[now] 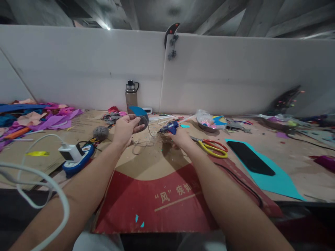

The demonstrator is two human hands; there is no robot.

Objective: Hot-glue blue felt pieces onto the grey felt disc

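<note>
1. In the head view, the left hand (127,126), left of the frame's centre, pinched a curved piece (138,111) between thumb and fingers; its upper part was blue, its lower part grey.
2. The piece lay at the right-hand side of those fingertips, its long axis slanting from a blue tip at upper left down towards lower right.
3. The right hand (180,136), just right of centre, was closed around a blue glue gun (171,128); the lower fingers were too shadowed to make out.
4. The gun's nozzle pointed left, towards the curved piece and slightly below it, with a gap between them. The left hand was the nearer to the piece, touching it; the right stood apart.
5. A grey yarn strand (149,132) hung from the piece into that gap and looped on the cardboard (146,205) at the lower centre.
6. A grey yarn ball (101,132) sat left of the left hand; scissors (209,147) lay right of the right hand.
</note>
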